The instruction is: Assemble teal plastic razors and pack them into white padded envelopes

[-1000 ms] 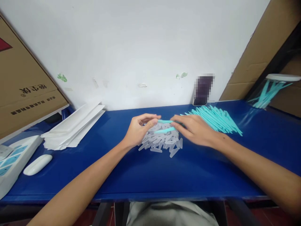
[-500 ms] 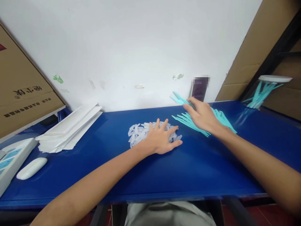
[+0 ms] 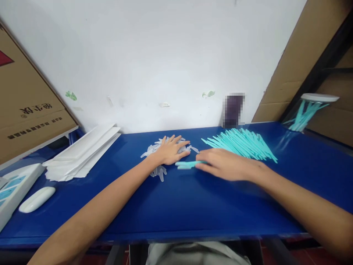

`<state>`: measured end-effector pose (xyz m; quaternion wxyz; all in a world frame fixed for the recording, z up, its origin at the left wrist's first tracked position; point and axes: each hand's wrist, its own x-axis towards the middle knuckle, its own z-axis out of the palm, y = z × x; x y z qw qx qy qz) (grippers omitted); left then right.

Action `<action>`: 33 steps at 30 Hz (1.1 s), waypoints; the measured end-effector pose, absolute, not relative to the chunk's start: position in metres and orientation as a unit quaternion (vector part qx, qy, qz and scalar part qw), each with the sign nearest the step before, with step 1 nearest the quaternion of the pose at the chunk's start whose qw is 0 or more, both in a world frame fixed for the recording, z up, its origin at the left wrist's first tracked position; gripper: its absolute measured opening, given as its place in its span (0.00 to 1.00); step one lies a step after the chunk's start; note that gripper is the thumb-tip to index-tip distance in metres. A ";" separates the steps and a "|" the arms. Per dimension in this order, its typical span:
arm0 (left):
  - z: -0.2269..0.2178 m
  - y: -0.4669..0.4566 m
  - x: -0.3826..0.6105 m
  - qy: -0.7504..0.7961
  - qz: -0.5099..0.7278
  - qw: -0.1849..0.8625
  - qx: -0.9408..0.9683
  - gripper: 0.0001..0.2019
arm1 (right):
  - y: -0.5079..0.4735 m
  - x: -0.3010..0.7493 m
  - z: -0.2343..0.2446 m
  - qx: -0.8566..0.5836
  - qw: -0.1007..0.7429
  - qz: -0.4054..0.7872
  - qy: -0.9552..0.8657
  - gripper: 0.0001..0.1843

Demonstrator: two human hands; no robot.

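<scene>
My left hand (image 3: 171,150) lies palm down with spread fingers on a pile of small translucent white plastic pieces (image 3: 150,150). Some of those pieces stick out below the wrist and past the fingertips. A few turquoise plastic sticks (image 3: 186,165) are pinched in my right hand (image 3: 217,163), pointing left just beside the left thumb, low over the blue table. Beyond the right hand a larger heap of turquoise sticks (image 3: 242,143) lies side by side. What the sticks are for, and their far ends inside my fingers, cannot be seen.
Folded white paper sheets (image 3: 82,152) lie at the left, with a white rounded case (image 3: 37,199) and a white box (image 3: 19,187) nearer. A clear jar with turquoise sticks (image 3: 306,114) stands at the back right. Cardboard (image 3: 33,99) leans at the left; a blurred dark object (image 3: 233,110) stands against the wall.
My right hand has come down and left with its sticks, from above the turquoise heap to beside my left hand. The left hand has slid left, shifting the translucent pieces.
</scene>
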<state>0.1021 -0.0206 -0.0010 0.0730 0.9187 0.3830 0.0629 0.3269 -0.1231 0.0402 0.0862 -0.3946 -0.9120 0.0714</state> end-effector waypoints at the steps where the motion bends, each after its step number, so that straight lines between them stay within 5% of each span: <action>1: -0.001 -0.020 0.101 0.379 0.071 0.071 0.920 0.33 | -0.127 0.320 0.037 -0.381 0.072 0.032 -0.921 0.16; 5: 0.002 -0.023 0.102 0.347 0.143 0.050 0.926 0.30 | -0.139 0.303 0.029 -0.361 0.030 -0.087 -0.928 0.12; 9: 0.010 -0.028 0.096 0.316 0.231 0.004 0.920 0.24 | -0.137 0.308 0.038 -0.386 0.045 -0.089 -0.917 0.19; 14: 0.023 -0.047 0.059 0.291 0.250 -0.022 0.923 0.20 | -0.107 0.345 0.044 -0.531 0.064 -0.134 -0.834 0.18; 23: 0.015 -0.064 0.037 0.304 0.101 0.033 0.947 0.28 | -0.078 0.383 0.021 -0.671 0.050 -0.029 -0.739 0.14; 33: 0.007 -0.051 0.047 0.330 0.326 -0.125 0.877 0.14 | -0.070 0.378 0.012 -0.650 0.033 -0.020 -0.759 0.10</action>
